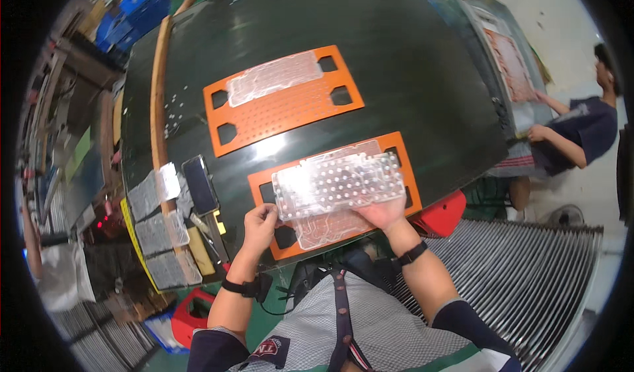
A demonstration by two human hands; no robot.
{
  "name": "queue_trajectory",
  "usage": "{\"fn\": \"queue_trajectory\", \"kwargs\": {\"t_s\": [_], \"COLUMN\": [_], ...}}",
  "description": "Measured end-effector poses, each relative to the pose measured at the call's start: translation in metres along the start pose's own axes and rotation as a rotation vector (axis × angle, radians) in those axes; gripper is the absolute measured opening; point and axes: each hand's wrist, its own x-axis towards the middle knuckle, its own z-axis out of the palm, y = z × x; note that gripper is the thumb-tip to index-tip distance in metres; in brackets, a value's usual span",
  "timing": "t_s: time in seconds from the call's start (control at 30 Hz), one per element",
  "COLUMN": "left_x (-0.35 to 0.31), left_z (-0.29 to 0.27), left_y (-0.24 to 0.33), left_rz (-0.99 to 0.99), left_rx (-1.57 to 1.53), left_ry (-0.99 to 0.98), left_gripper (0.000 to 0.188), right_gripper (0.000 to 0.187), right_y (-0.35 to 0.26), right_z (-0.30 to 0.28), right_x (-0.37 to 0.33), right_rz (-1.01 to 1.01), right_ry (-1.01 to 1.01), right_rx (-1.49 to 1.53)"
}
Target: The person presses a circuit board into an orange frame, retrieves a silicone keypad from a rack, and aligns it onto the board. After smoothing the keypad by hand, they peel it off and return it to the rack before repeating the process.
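Note:
A clear plastic membrane sheet (337, 186), dotted with round whitish spots, is held slightly tilted over the nearer orange tray (411, 174). My left hand (260, 223) is closed in a pinch at its lower left corner. My right hand (383, 212) grips the lower right edge, palm up, with the fingers partly hidden beneath. On the nearer tray lies another clear membrane sheet (320, 232) with fine traces, partly covered by the held one. Farther off, a second orange tray (284, 115) bears a clear membrane sheet (274, 78) along its far half.
Along the left table edge runs a wooden strip (158, 88). Beside it are a phone (200, 185), stacks of membrane sheets (160, 230) and hand tools (214, 236). A red stool (444, 213) stands at the right edge. Another person (578, 134) works at the far right.

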Motion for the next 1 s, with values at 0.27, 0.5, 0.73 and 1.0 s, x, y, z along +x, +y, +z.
{"fn": "queue_trajectory", "kwargs": {"t_s": [0.27, 0.5, 0.73, 1.0], "left_x": [0.002, -0.003, -0.009, -0.004], "left_z": [-0.016, -0.011, -0.016, -0.019], "left_y": [-0.037, -0.043, -0.042, -0.050], "left_rz": [-0.097, -0.134, -0.198, -0.160], "left_rx": [0.176, 0.107, 0.014, -0.063], "left_ry": [0.251, 0.350, 0.378, 0.381], "left_gripper": [0.018, 0.020, 0.023, 0.032], "right_gripper": [0.090, 0.091, 0.036, 0.022], "right_y": [-0.018, -0.068, -0.071, 0.018], "right_z": [-0.030, -0.048, -0.024, 0.048], "right_x": [0.025, 0.012, 0.037, 0.099], "right_rz": [0.190, 0.077, -0.224, -0.202], "right_ry": [0.101, 0.136, 0.417, -0.036], "right_rx": [-0.040, -0.276, -0.966, -1.474]}}
